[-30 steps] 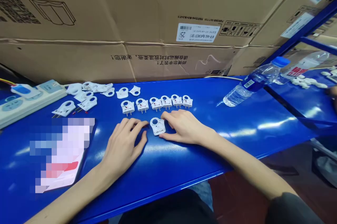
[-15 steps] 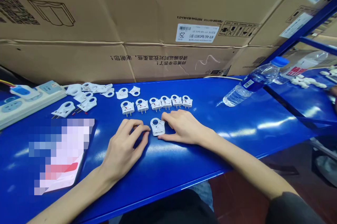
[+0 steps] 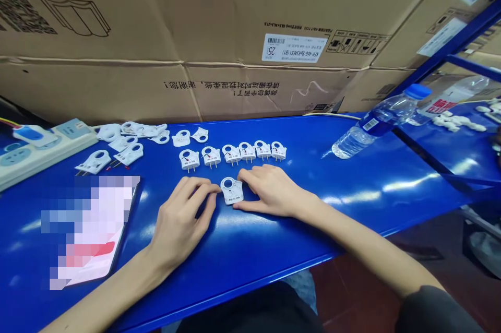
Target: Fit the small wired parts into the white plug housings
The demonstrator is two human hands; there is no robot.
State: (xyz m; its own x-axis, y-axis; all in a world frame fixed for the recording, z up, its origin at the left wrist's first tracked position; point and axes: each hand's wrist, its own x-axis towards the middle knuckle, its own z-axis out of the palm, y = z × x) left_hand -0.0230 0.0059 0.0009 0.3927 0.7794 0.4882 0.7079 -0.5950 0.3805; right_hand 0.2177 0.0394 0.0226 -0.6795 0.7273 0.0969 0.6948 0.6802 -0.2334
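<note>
A white plastic plug casing [image 3: 232,197] with a ring-shaped top stands on the blue table in the middle of the view. My right hand [image 3: 270,190] grips it from the right, index finger at the upper side and thumb at the lower edge. On its left is my left hand [image 3: 187,213], thumb and index fingertips pinched together close against the casing's edge. Whether anything small is between those fingertips is hidden. Behind the hands stands a row of several similar white plug casings [image 3: 212,156], metal pins toward me and short red wires showing inside.
Loose white casing parts [image 3: 143,130] lie at the back left, by a power strip [image 3: 74,137]. A phone [image 3: 99,234] lies at the left. A water bottle [image 3: 371,121] leans against the blue frame [image 3: 425,74] at the right. A large cardboard box [image 3: 230,51] walls off the back.
The plug casing has shifted slightly left and toward me with my right hand. My left fingertips are now right at its left edge. The row behind has not moved.
</note>
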